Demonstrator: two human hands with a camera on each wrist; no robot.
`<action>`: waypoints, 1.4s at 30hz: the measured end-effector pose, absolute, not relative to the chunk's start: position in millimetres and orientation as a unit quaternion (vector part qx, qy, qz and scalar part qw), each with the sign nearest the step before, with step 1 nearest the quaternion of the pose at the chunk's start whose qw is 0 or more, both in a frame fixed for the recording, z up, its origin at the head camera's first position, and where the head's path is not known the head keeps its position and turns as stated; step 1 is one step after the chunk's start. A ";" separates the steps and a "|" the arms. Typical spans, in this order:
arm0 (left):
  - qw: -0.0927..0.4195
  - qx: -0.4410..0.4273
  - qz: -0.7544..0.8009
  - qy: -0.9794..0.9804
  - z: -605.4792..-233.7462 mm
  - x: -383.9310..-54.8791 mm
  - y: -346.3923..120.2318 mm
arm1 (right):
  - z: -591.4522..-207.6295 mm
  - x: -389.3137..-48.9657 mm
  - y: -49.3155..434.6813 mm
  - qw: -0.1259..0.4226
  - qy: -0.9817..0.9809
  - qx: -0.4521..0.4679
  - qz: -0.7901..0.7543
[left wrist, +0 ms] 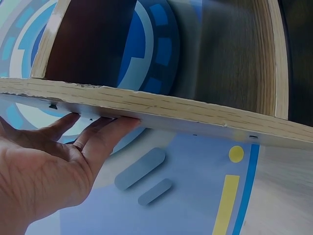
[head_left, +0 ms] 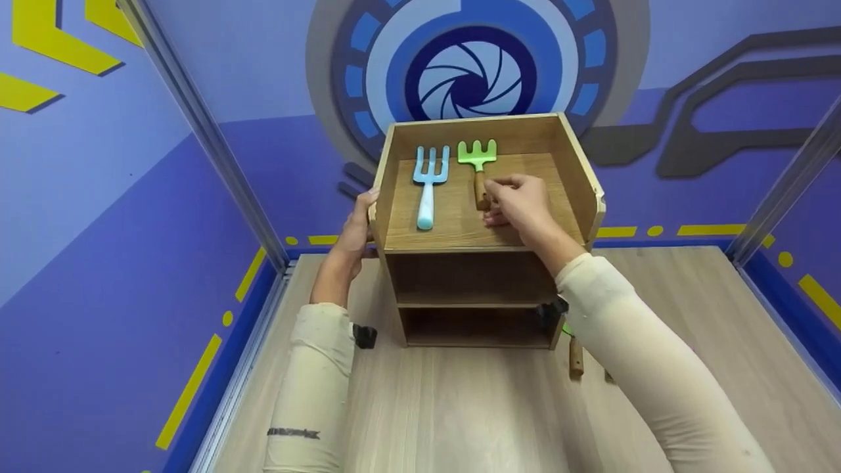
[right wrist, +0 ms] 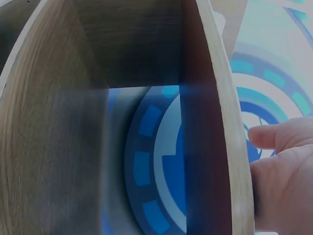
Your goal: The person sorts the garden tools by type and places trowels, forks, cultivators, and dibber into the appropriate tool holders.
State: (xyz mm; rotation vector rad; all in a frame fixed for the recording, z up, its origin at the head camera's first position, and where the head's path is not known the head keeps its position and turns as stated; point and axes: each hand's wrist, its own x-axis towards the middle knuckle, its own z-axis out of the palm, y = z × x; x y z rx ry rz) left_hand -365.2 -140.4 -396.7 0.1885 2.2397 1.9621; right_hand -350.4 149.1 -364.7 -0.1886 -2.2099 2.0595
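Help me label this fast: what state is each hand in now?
Left hand: open, touching the side of the wooden shelf.
Right hand: at the handle of the green fork; grip cannot be told.

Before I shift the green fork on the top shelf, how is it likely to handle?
The green fork looks stiff: its prongs hold their shape without sagging. The brown, wood-like handle probably gives fair grip. Its wide head should resist rolling, though the rounded handle may let it rock.

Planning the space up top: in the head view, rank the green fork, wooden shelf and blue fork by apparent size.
1. Wooden shelf
2. Blue fork
3. Green fork, only slightly shorter; the right hand overlaps its handle.
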 end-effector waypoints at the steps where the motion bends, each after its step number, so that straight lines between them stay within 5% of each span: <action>1: 0.079 0.060 0.657 0.747 -396.2 -364.9 -141.2 | -364.0 -347.3 148.9 0.052 -0.733 -0.055 0.676; 12: 0.080 0.055 0.662 0.743 -395.2 -366.8 -140.5 | -359.7 -285.6 174.0 0.072 -0.793 0.087 0.599; 28: 0.077 0.068 0.657 0.747 -395.3 -366.1 -139.8 | -351.6 -222.7 279.9 0.299 -0.717 0.082 0.624; 42: 0.087 0.055 0.661 0.743 -395.4 -366.1 -140.9 | -423.0 -220.5 356.5 0.206 -0.761 -0.015 0.614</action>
